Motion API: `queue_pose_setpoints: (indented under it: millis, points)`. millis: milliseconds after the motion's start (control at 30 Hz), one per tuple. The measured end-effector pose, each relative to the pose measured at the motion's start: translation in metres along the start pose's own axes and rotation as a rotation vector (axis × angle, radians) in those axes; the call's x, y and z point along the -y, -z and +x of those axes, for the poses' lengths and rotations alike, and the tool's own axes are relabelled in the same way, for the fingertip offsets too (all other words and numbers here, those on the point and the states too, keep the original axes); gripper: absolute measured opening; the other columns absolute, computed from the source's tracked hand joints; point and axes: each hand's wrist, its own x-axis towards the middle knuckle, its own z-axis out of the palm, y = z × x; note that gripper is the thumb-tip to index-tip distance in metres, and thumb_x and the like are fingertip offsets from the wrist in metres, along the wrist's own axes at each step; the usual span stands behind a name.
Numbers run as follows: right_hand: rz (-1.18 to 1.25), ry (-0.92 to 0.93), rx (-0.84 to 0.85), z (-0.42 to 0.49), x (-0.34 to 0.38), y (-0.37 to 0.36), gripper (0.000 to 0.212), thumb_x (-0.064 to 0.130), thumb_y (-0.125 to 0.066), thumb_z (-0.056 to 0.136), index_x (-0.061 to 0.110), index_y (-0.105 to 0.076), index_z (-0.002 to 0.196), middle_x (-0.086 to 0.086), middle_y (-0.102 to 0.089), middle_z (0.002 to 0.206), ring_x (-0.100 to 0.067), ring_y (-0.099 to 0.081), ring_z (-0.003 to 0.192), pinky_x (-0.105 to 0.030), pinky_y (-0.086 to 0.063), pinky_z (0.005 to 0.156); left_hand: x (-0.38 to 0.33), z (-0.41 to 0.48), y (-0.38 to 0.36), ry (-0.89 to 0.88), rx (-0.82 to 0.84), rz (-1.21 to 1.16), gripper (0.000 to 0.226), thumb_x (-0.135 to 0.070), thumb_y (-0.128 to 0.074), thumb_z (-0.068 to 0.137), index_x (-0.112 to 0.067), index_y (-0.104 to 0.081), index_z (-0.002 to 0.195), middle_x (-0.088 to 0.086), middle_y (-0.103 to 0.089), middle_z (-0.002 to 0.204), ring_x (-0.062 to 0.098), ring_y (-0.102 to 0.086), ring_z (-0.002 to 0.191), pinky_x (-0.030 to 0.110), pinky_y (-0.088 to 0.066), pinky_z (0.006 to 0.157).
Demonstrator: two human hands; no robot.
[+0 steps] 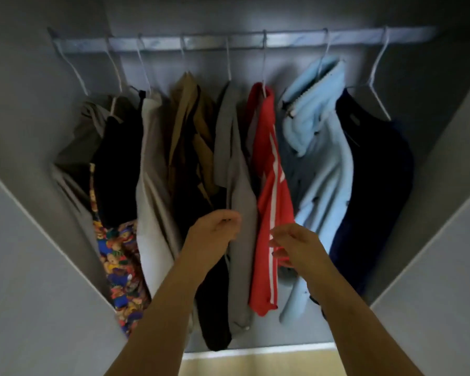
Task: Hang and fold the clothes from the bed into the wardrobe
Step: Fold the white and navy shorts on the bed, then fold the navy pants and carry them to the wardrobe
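Hands at work: left hand pinches grey hanging garment by its edge, right hand grips red white-striped garment beside it; pull each gently downward so both hang flat.

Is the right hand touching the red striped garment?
Touching. The head view shows the right hand gripping a fold of the red striped garment.

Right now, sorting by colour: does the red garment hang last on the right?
No, the light blue fleece and navy garment hang to the right of the red garment.
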Motion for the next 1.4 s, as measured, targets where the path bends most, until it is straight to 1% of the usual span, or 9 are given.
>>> queue_pose_setpoints:
  millis: [100,200,267,500,633,800,967,1200,1400]
  points:
    - [0.057,-0.114,-0.143,-0.023,-0.024,0.017,0.019,0.007,-0.052,0.089,0.017,-0.061,0.075,-0.003,-0.063,0.074,-0.013,-0.055,0.061,-0.021,-0.042,0.057,0.011,-0.001,-0.024,0.06,0.144,-0.069,0.022,-0.01,-0.054,0.091,-0.027,-0.063,0.08,-0.007,-0.064,0.078,-0.004,-0.062,0.063,0.006,-0.043,0.055]
    - [0.107,-0.164,-0.291,-0.051,-0.044,0.024,0.017,0.01,-0.053,0.089,0.016,-0.06,0.075,-0.002,-0.062,0.072,-0.012,-0.053,0.059,-0.018,-0.04,0.053,0.021,-0.005,-0.046,0.097,0.279,-0.078,0.021,-0.004,-0.053,0.091,-0.02,-0.061,0.08,-0.001,-0.061,0.072,0.005,-0.059,0.057,0.003,-0.038,0.045]
    - [0.143,-0.213,-0.416,-0.076,-0.058,0.028,0.014,0.015,-0.053,0.091,0.017,-0.061,0.08,0.001,-0.064,0.074,-0.011,-0.055,0.061,-0.02,-0.041,0.055,0.028,-0.011,-0.062,0.108,0.409,-0.042,0.022,-0.007,-0.054,0.091,-0.021,-0.062,0.076,-0.001,-0.063,0.07,0.01,-0.058,0.062,0.004,-0.038,0.045]
    - [0.337,-0.368,-0.871,-0.196,-0.112,0.041,0.012,0.016,-0.052,0.091,0.017,-0.061,0.082,0.0,-0.064,0.077,-0.014,-0.054,0.063,-0.024,-0.04,0.06,0.045,-0.086,-0.133,0.066,0.885,0.185,0.023,-0.021,-0.054,0.091,-0.029,-0.066,0.073,-0.006,-0.067,0.076,0.005,-0.063,0.067,0.014,-0.043,0.055]
    - [0.429,-0.385,-1.141,-0.285,-0.133,0.043,0.013,0.014,-0.052,0.091,0.017,-0.061,0.083,0.0,-0.064,0.078,-0.012,-0.055,0.062,-0.024,-0.041,0.059,0.043,-0.162,-0.164,-0.008,1.169,0.274,0.014,-0.023,-0.054,0.091,-0.028,-0.065,0.085,-0.007,-0.069,0.085,0.005,-0.065,0.074,0.022,-0.045,0.071]
    - [0.534,-0.351,-1.405,-0.389,-0.151,0.036,0.013,0.012,-0.052,0.091,0.016,-0.06,0.083,0.001,-0.063,0.076,-0.011,-0.054,0.061,-0.024,-0.039,0.058,0.039,-0.269,-0.183,-0.156,1.447,0.347,0.012,-0.028,-0.054,0.092,-0.029,-0.064,0.086,-0.008,-0.068,0.088,0.004,-0.065,0.078,0.019,-0.044,0.066]
    - [0.538,-0.324,-1.593,-0.514,-0.166,0.014,0.012,0.014,-0.052,0.091,0.019,-0.061,0.083,0.003,-0.063,0.077,-0.008,-0.054,0.061,-0.02,-0.04,0.056,0.044,-0.404,-0.189,-0.272,1.649,0.38,0.014,-0.032,-0.052,0.093,-0.026,-0.064,0.097,-0.006,-0.067,0.093,0.008,-0.064,0.086,0.024,-0.045,0.072]
    - [0.517,-0.392,-1.929,-0.705,-0.194,-0.044,0.012,0.017,-0.051,0.093,0.021,-0.06,0.086,0.002,-0.064,0.082,-0.012,-0.056,0.068,-0.022,-0.043,0.057,0.063,-0.598,-0.171,-0.376,1.949,0.388,0.016,-0.02,-0.049,0.094,-0.024,-0.064,0.091,-0.001,-0.066,0.089,0.01,-0.061,0.077,0.016,-0.042,0.061]
    - [0.698,-0.41,-2.205,-0.825,-0.229,-0.106,0.013,0.014,-0.051,0.091,0.019,-0.06,0.084,0.0,-0.063,0.079,-0.014,-0.055,0.065,-0.024,-0.041,0.059,0.088,-0.737,-0.146,-0.451,2.182,0.485,0.016,-0.018,-0.048,0.095,-0.019,-0.064,0.096,0.001,-0.065,0.088,0.009,-0.061,0.076,0.007,-0.041,0.052]
